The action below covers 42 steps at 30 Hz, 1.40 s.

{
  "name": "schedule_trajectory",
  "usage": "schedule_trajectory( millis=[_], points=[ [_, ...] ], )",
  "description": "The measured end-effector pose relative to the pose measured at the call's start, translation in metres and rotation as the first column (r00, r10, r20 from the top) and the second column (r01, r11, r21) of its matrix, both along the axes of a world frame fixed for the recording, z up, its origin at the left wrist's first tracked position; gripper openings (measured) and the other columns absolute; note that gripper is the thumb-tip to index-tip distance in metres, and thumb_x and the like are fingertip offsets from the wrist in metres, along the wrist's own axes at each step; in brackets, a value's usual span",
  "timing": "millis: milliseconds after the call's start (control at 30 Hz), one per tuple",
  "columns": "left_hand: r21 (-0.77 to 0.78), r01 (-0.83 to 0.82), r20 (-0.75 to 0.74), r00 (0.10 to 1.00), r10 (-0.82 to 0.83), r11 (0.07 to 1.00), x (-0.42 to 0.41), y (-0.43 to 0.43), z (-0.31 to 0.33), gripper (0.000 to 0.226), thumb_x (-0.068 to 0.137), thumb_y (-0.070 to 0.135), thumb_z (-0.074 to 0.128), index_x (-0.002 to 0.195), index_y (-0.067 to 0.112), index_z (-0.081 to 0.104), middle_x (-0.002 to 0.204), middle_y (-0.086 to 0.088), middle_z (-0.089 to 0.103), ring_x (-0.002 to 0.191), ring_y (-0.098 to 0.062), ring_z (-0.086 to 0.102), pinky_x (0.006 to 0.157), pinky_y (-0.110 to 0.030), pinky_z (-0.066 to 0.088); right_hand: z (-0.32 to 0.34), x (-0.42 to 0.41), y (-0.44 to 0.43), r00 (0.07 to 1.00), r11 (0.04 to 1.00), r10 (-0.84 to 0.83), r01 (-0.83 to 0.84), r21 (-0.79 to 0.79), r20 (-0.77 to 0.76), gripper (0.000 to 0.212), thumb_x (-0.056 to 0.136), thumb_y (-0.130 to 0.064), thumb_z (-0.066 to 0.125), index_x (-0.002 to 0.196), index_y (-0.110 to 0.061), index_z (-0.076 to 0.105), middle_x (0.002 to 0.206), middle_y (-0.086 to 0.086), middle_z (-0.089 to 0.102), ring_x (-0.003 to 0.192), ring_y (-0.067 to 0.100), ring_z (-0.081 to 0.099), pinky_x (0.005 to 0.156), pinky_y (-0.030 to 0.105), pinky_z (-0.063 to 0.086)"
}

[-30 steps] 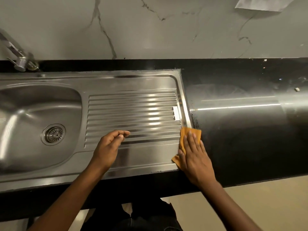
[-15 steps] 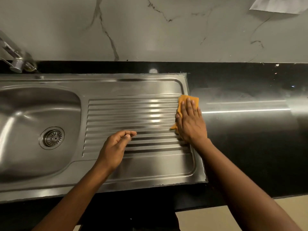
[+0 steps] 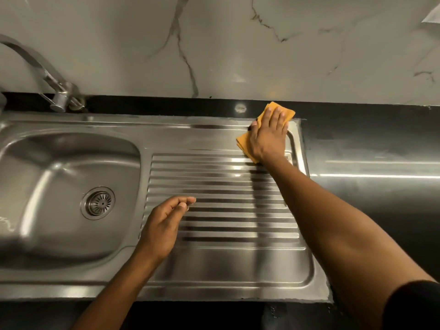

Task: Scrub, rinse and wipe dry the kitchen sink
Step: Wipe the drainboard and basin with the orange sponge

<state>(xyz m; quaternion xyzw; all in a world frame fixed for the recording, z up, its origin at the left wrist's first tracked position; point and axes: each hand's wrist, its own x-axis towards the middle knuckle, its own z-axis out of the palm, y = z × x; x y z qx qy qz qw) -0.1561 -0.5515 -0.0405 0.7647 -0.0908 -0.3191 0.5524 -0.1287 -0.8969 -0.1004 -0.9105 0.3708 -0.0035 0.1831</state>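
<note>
The long stainless steel sink unit runs left to right along the counter. Its rounded bowl and round metal drain strainer are on the left, and the ribbed drainboard is on the right, with ribs running the same way as the unit.

The folded orange cloth is at the far right corner of the drainboard. It lies diagonally, near-left to far-right, and its far tip pokes over the sink rim onto the black strip behind. The right hand presses flat on it with fingers straight, not clutching it at all.

The left hand is over the near-left part of the ribs, fingers loosely curled and holding nothing. I can't tell if it actually touches the metal.

The surface is a glossy black countertop with light streaks reflected in it, backed by a white marble-look wall with grey veins. A curved chrome faucet stands at the back left.

The cloth sits right up against the raised rim at that corner, with open ribs to its left and toward the front edge.
</note>
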Motion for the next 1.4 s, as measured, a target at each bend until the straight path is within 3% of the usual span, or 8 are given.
schedule_trajectory(
  millis=[133,267,500,733,867,1100,1233,1400],
  points=[
    [0.007,-0.028,0.006,1.000,0.028,1.000,0.011,0.013,0.006,0.025,0.109,0.017,0.052,0.116,0.025,0.075,0.118,0.011,0.077,0.118,-0.007,0.068,0.105,-0.032,0.048,0.001,0.040,0.065,0.960,0.960,0.280,-0.281,-0.022,-0.009,0.071,0.108,-0.051,0.007,0.166,-0.012,-0.005,0.173,0.014,-0.009,0.160,0.031,-0.012,0.130,0.050,-0.004],
    [0.009,-0.092,0.012,0.996,0.092,0.996,0.015,0.027,0.010,0.028,0.109,0.013,0.050,0.114,0.023,0.075,0.117,0.008,0.078,0.117,-0.007,0.069,0.106,-0.031,0.048,0.005,0.084,0.180,0.770,0.770,0.637,-0.635,0.066,-0.024,0.068,0.111,-0.046,0.019,0.166,-0.012,0.000,0.173,0.011,-0.008,0.160,0.028,-0.012,0.130,0.050,0.000],
    [-0.036,-0.124,0.003,0.992,0.124,0.992,0.019,0.055,0.017,0.029,0.108,0.005,0.049,0.113,0.018,0.075,0.114,0.003,0.079,0.114,-0.009,0.071,0.098,-0.017,0.054,0.016,0.082,0.184,0.675,0.680,0.733,-0.730,0.067,-0.089,0.064,0.112,-0.047,0.022,0.167,-0.020,0.004,0.175,0.003,0.000,0.161,0.020,-0.002,0.130,0.044,0.000],
    [-0.023,-0.063,-0.014,0.998,0.062,0.998,0.026,0.071,0.013,0.028,0.108,0.009,0.049,0.116,0.017,0.074,0.116,0.003,0.078,0.112,-0.008,0.071,0.101,-0.025,0.051,0.016,-0.012,0.073,0.870,0.880,0.460,-0.474,-0.044,-0.176,0.066,0.110,-0.054,0.012,0.167,-0.024,0.000,0.174,-0.004,-0.003,0.160,0.014,-0.004,0.131,0.045,0.004],
    [-0.028,-0.033,-0.031,0.999,0.032,0.999,0.036,0.084,0.012,0.022,0.104,0.025,0.056,0.116,0.021,0.075,0.117,0.006,0.078,0.116,-0.009,0.070,0.103,-0.029,0.050,0.016,-0.061,0.035,0.963,0.984,0.136,-0.159,-0.083,-0.231,0.069,0.109,-0.054,0.007,0.166,-0.017,-0.004,0.174,0.004,-0.005,0.161,0.021,-0.003,0.131,0.044,0.000],
    [0.010,0.022,-0.022,1.000,-0.022,1.000,0.058,0.116,0.012,0.033,0.094,0.040,0.050,0.112,0.031,0.076,0.117,0.012,0.077,0.117,-0.007,0.069,0.108,-0.037,0.049,0.005,-0.034,0.085,0.968,0.976,-0.216,0.210,-0.054,-0.125,0.071,0.109,-0.049,0.010,0.165,-0.006,0.001,0.172,0.020,0.001,0.160,0.035,0.000,0.130,0.049,0.004],
    [0.032,0.025,-0.032,0.999,-0.024,0.999,0.066,0.132,0.010,0.026,0.109,0.021,0.051,0.114,0.027,0.075,0.116,0.011,0.077,0.116,-0.006,0.069,0.108,-0.035,0.048,0.007,0.015,0.154,0.989,0.994,-0.110,0.109,-0.012,-0.095,0.071,0.109,-0.049,0.007,0.165,-0.007,-0.002,0.173,0.017,-0.006,0.160,0.033,-0.006,0.130,0.046,-0.001],
    [0.025,0.011,-0.026,1.000,-0.011,1.000,0.070,0.135,0.009,0.028,0.108,0.007,0.049,0.113,0.017,0.075,0.115,0.001,0.078,0.113,-0.009,0.070,0.107,-0.033,0.050,0.010,0.081,0.249,0.969,0.970,0.240,-0.237,0.056,-0.059,0.067,0.110,-0.047,0.016,0.166,-0.013,-0.001,0.173,0.011,-0.008,0.160,0.027,-0.009,0.130,0.042,-0.004]
  ],
)
